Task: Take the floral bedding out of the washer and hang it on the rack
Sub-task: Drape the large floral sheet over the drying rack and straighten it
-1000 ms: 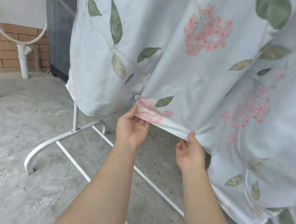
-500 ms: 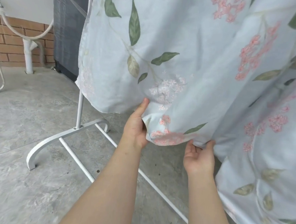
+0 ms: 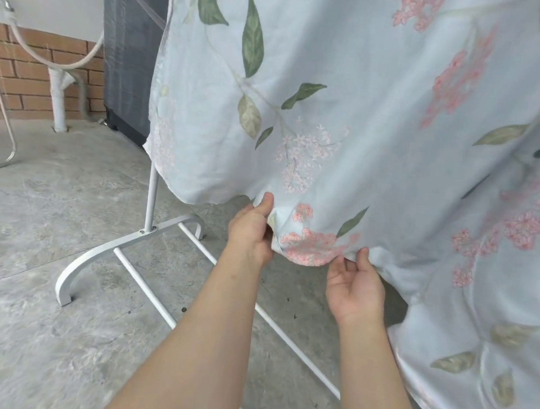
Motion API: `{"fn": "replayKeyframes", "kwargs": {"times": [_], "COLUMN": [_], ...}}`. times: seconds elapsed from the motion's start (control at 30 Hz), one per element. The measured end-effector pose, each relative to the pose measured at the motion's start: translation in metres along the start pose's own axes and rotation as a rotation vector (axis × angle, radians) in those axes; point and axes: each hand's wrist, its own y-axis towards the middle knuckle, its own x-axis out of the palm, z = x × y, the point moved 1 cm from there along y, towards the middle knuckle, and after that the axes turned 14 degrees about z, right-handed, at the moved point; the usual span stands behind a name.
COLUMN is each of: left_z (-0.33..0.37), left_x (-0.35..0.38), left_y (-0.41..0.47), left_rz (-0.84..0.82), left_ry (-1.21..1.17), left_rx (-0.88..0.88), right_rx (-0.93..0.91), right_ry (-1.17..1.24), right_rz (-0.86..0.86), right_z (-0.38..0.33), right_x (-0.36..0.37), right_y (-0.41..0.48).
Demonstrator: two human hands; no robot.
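The floral bedding hangs draped over the rack, its lower hem near the floor; the left hand pinches that hem, thumb in front; the right hand pinches it just beside; the step looks like spreading; next, draw the hem apart to flatten the folds.

Grey floor bearing the curved foot of the white rack draped with floral bedding; dark grey appliance and white pipe stand behind.
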Motion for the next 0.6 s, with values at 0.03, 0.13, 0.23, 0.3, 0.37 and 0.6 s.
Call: {"fn": "replayKeyframes", "kwargs": {"times": [0.03, 0.13, 0.23, 0.3, 0.37, 0.6], "left_z": [0.000, 0.001, 0.007, 0.010, 0.011, 0.024], "left_x": [0.001, 0.001, 0.000, 0.001, 0.003, 0.014], "left_y": [-0.001, -0.006, -0.009, -0.014, -0.021, -0.063], "left_rz": [0.011, 0.008, 0.069, 0.032, 0.020, 0.028], "left_ry": [-0.007, -0.035, -0.021, 0.023, 0.191, 1.251], "left_rx": [0.016, 0.044, 0.078, 0.064, 0.065, -0.036], "right_rx": [-0.007, -0.001, -0.011, -0.021, -0.036, -0.114], "right_ry": [0.029, 0.068, 0.032, 0.022, 0.021, -0.036], "right_rz": [0.012, 0.040, 0.096, 0.139, 0.165, 0.219], "right_z": [0.000, 0.006, 0.012, 0.012, 0.009, -0.008], "right_x": [0.002, 0.008, 0.010, 0.011, 0.012, 0.009], "right_y": [0.001, -0.003, -0.004, -0.001, 0.002, 0.010]}}
